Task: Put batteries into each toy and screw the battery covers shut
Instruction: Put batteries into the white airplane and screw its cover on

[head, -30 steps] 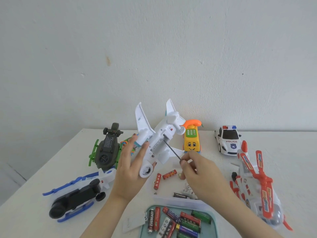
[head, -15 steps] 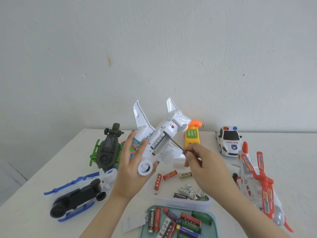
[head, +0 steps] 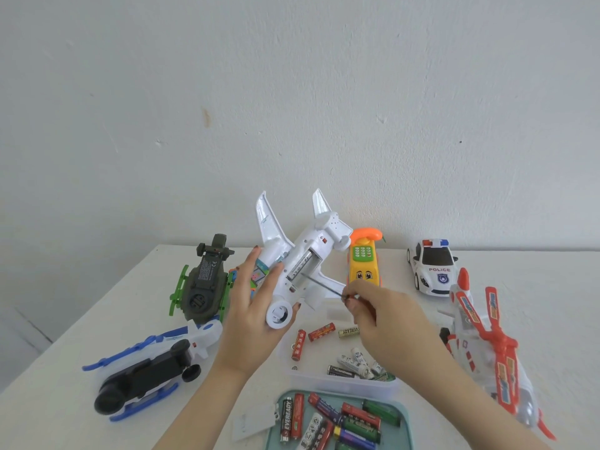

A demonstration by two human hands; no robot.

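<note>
Left hand (head: 256,316) fingers wrap white plane (head: 300,261), held above the surface; right hand (head: 386,316) fingers pinch screwdriver (head: 324,285) at its open battery bay. Cover (head: 255,423) beside teal tray (head: 406,427); likely next: fit, screw.

Plain indoor room: white wall (head: 292,92), toy-strewn table (head: 552,287)

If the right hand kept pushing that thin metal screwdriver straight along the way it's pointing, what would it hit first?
Most likely the open battery compartment in the white plastic toy airplane that the left hand holds. The right hand aims the thin metal screwdriver there; contact is unclear.
</note>
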